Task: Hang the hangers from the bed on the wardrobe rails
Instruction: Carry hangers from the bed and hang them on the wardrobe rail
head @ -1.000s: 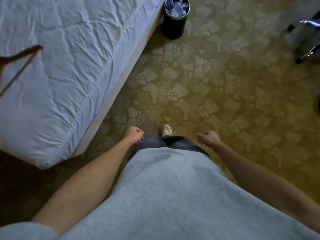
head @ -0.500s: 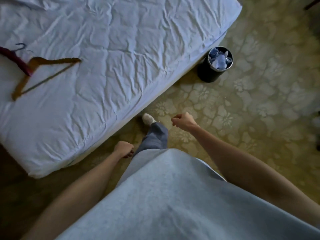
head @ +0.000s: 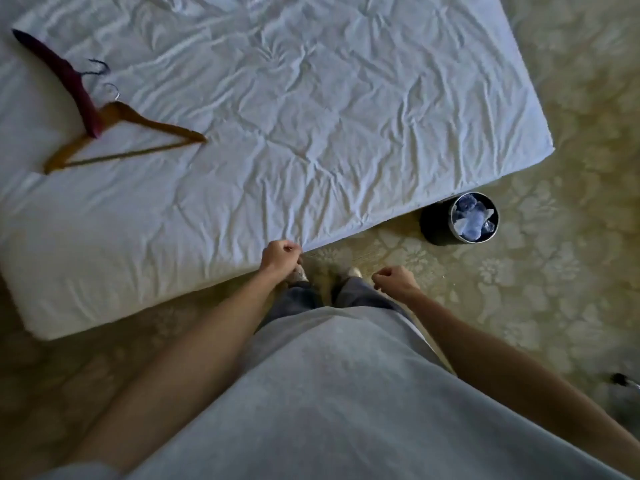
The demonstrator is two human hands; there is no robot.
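Observation:
Two hangers lie on the bed at its left side. A brown wooden hanger lies flat with its metal hook pointing away from me. A dark red hanger lies partly across it. My left hand is a loose fist at the bed's near edge, holding nothing. My right hand is also curled shut and empty, over the carpet beside my leg. Both hands are far from the hangers. No wardrobe is in view.
A black waste bin with plastic bottles inside stands on the patterned carpet by the bed's right corner. A chrome chair leg shows at the right edge. My feet stand close to the bed's side.
I have turned and stepped toward the bed, so more of it and both hangers have come into view. My hands stayed curled and empty.

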